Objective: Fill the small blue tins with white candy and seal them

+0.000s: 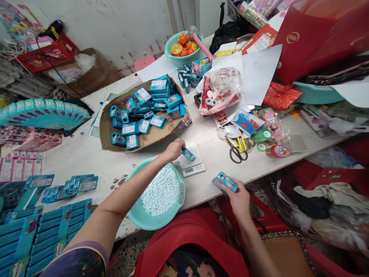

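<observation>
A person at a cluttered desk (209, 152) works with both arms outstretched. The left arm, its dark patterned sleeve (80, 261) ending above the elbow, runs diagonally from the lower left across a turquoise bowl (161, 225) of white pellets (161, 192). The left hand (173, 150) is palm down, knuckles up, its fingers bent and closed around the dark end of a slim blue container (188, 154). The container tilts down to the right at the pan of a small white scale (193, 169); whether it touches the pan cannot be told from this angle.

The right forearm rises from the bottom edge and slants up and to the left, the wrist nearly straight. The right hand (240, 196) grips a printed blue box (225, 182) by its near end, thumb laid along the upper face, the other fingers largely hidden beneath. The box is at the desk's near edge, to the right of the scale and well apart from the left hand.

Beyond the bowl sits a cardboard carton (106, 134) heaped with similar blue boxes (151, 102). Black-handled scissors (238, 157) and a yellow cutter (242, 143) lie to the right of the scale.
</observation>
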`<action>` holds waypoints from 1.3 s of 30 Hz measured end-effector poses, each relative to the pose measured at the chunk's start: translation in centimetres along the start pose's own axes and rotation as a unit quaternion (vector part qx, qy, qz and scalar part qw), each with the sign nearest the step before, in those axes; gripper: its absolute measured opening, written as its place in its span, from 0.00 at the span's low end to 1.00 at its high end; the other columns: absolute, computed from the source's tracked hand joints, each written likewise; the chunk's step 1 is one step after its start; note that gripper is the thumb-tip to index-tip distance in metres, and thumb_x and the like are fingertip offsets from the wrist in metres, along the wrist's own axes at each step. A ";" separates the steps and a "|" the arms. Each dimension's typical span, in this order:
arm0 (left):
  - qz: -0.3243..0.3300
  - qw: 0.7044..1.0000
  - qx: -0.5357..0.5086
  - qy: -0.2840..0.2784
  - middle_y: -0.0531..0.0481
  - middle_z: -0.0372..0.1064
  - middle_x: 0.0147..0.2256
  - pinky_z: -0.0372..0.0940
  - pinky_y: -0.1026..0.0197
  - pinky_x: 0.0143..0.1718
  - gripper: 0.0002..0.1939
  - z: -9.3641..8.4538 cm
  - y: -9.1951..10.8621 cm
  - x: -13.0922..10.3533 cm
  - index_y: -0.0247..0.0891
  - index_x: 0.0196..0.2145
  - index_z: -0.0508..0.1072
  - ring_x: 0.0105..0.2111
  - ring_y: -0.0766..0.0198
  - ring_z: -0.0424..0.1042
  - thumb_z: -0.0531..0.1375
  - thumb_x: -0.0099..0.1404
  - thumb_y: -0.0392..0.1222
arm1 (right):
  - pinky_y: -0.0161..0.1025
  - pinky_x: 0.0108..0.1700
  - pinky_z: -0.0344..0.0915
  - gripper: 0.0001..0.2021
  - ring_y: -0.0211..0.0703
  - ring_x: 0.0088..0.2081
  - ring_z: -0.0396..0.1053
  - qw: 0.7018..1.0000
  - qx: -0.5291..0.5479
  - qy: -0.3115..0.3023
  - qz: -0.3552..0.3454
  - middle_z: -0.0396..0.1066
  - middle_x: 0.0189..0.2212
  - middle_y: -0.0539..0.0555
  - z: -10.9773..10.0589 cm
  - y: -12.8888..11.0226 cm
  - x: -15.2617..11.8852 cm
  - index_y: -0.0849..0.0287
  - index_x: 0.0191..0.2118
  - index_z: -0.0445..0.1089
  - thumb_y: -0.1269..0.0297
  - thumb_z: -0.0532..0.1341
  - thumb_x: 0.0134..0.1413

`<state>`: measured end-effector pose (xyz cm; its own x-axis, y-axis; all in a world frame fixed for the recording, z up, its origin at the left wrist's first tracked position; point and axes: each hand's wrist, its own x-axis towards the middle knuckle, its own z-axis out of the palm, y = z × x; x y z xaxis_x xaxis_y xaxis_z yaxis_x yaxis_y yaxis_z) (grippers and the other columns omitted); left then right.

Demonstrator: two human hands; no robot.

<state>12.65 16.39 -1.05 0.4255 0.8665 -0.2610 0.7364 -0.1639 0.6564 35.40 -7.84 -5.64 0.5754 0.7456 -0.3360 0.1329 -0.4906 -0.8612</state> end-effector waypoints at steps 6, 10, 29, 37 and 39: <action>-0.003 0.997 -0.066 0.034 0.52 0.64 0.24 0.51 0.65 0.25 0.10 -0.1 0.1 0.0 0.39 0.22 0.72 0.23 0.66 0.59 0.61 0.41 0.26 | 0.45 0.44 0.65 0.27 0.48 0.38 0.69 1.000 0.004 -0.010 -0.001 0.73 0.39 0.56 0.2 0.1 0.5 0.60 0.45 0.72 0.51 0.68 0.38; -0.073 0.966 -0.240 0.056 0.53 0.66 0.20 0.53 0.66 0.21 0.04 -0.4 -0.7 -0.4 0.37 0.22 0.72 0.20 0.67 0.63 0.61 0.45 0.31 | 0.46 0.44 0.65 0.27 0.48 0.39 0.69 1.000 -0.001 -0.010 0.000 0.72 0.38 0.56 0.2 -0.1 0.5 0.60 0.45 0.72 0.51 0.68 0.37; -0.384 0.705 -0.575 0.159 0.44 0.73 0.31 0.71 0.66 0.29 0.10 3.6 -9.2 -18.0 0.32 0.31 0.69 0.28 0.64 0.75 0.62 0.51 0.24 | 0.46 0.44 0.65 0.28 0.49 0.38 0.70 0.999 -0.026 -0.022 0.003 0.74 0.38 0.57 1.1 -1.0 -0.1 0.62 0.44 0.73 0.51 0.69 0.36; -0.348 0.807 -0.471 0.068 0.48 0.71 0.28 0.68 0.65 0.28 0.15 4.6 -9.9 -17.7 0.32 0.31 0.69 0.24 0.67 0.72 0.67 0.48 0.43 | 0.45 0.44 0.65 0.28 0.49 0.38 0.70 0.999 -0.025 -0.031 -0.003 0.74 0.38 0.56 1.4 -0.2 -0.3 0.60 0.45 0.72 0.52 0.69 0.36; -0.328 0.831 -0.447 0.056 0.48 0.71 0.28 0.69 0.61 0.31 0.17 4.6 -9.6 -17.7 0.33 0.33 0.68 0.26 0.64 0.73 0.66 0.49 0.45 | 0.45 0.44 0.65 0.28 0.49 0.38 0.70 0.999 -0.028 -0.030 -0.003 0.74 0.38 0.57 1.2 -0.1 -0.4 0.60 0.46 0.72 0.52 0.69 0.36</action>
<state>0.42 0.46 -5.97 -0.0011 0.6779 -0.7352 0.0855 0.7326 0.6753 34.17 -7.55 -5.93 0.5255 0.7733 -0.3548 0.1816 -0.5093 -0.8412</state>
